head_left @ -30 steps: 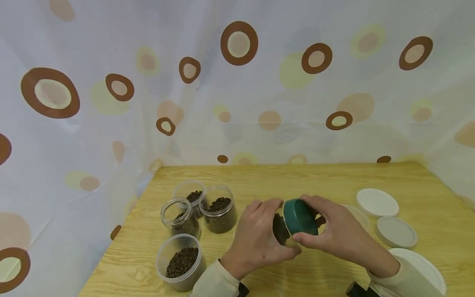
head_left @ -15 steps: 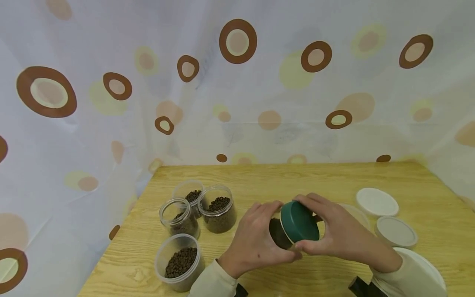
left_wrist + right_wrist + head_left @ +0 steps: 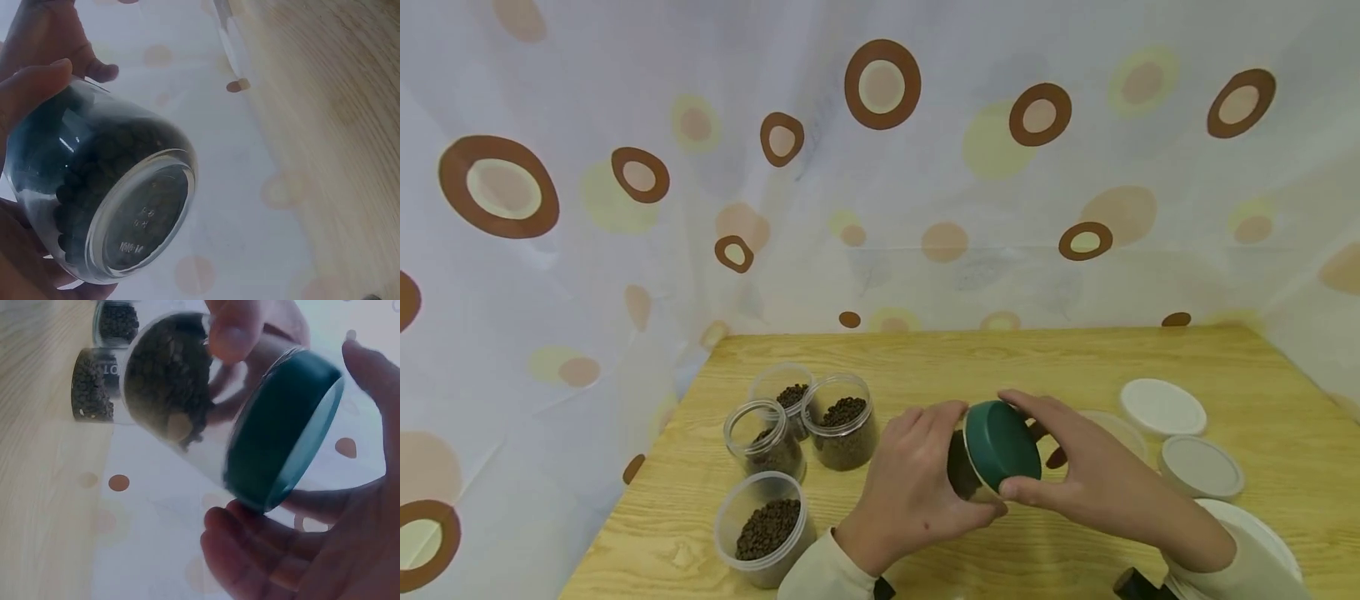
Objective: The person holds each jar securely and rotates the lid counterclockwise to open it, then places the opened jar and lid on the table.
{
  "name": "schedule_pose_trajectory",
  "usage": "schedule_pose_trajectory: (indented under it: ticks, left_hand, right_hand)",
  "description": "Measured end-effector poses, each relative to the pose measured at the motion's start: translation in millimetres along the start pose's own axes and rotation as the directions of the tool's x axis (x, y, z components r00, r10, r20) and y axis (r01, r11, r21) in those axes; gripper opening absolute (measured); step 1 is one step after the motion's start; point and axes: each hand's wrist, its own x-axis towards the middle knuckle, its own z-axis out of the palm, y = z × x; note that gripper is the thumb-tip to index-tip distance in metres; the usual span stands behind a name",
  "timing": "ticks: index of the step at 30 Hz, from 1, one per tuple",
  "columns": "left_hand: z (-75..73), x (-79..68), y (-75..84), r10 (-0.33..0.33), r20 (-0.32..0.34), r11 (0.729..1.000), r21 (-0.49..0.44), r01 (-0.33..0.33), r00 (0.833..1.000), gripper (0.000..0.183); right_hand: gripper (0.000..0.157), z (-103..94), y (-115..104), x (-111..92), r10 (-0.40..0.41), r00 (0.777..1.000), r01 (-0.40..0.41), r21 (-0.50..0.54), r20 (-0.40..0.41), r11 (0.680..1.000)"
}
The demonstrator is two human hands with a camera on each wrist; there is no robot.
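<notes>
A clear glass jar [image 3: 147, 206], partly filled with dark brown bean-like pieces, hangs tilted above the table. My left hand [image 3: 910, 487] grips the jar's body, fingers and thumb wrapped round the glass. On the mouth of the jar sits a green lid [image 3: 1002, 442], its flat top facing my right hand [image 3: 1090, 475]. Fingers and thumb of that hand hold the lid by its rim. In the right wrist view the lid [image 3: 284, 434] lies against the jar's mouth; whether it is threaded tight I cannot tell.
Several open clear containers with dark pieces, including a near tub [image 3: 778, 567] and a taller jar [image 3: 850, 450], stand on the left of the wooden table [image 3: 940, 358]. To the right lie white lids [image 3: 1162, 408], a greyish lid [image 3: 1202, 468] and a translucent lid [image 3: 1123, 437].
The green lid has turned and tilted slightly toward me, its top showing more. My right fingers have shifted round its rim, and the right wrist sits a little lower and further right.
</notes>
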Motion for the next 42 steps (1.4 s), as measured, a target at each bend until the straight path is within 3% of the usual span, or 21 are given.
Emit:
schedule_pose_trajectory:
  ticks: [4,8,13,22,29,36,39,42]
  left_hand:
    - [0.6,-1.7,2.1,0.018,-0.026,0.998,0.064,-0.017,0.999,0.090]
    - [1.9,-3.2,4.9,0.026,-0.038,0.995,0.101,-0.022,0.999,0.089]
    - [2.9,-5.1,6.1,0.024,-0.016,0.992,0.123,-0.022,1.000,0.092]
    - [2.2,-5.6,5.6,0.038,-0.025,0.991,0.130,-0.035,0.999,0.091]
    - [1.0,-7.2,5.7,0.033,-0.032,0.993,0.118,-0.029,0.999,0.091]
    - [-3.0,-6.7,6.2,0.028,-0.005,0.998,0.049,-0.028,1.000,0.085]
    - [-3.9,-8.0,4.8,0.027,0.023,1.000,0.006,-0.027,0.999,0.085]
    - [-4.9,-9.4,4.1,0.030,0.051,0.999,-0.024,-0.028,0.998,0.086]
  right_hand:
    - [0.065,1.2,-2.7,-2.3,0.149,0.984,-0.151,0.015,0.094,0.988]
    - [0.067,2.6,-5.8,-3.0,0.258,0.950,-0.259,-0.022,0.177,0.966]
    - [0.072,4.3,-11.9,-1.4,0.289,0.943,-0.284,-0.055,0.165,0.957]
    - [0.075,6.5,-16.9,3.9,0.273,0.955,-0.261,-0.106,0.118,0.959]
    - [0.054,4.7,-14.0,3.6,0.155,0.977,-0.148,-0.057,0.146,0.987]
    - [0.082,2.9,-4.6,-1.6,0.041,0.991,-0.034,-0.057,0.124,0.998]
    - [0.086,2.2,-2.1,-2.7,-0.058,0.993,0.067,-0.081,0.105,0.995]
    - [0.087,1.3,-0.9,-3.9,-0.187,0.978,0.196,-0.097,0.095,0.976]
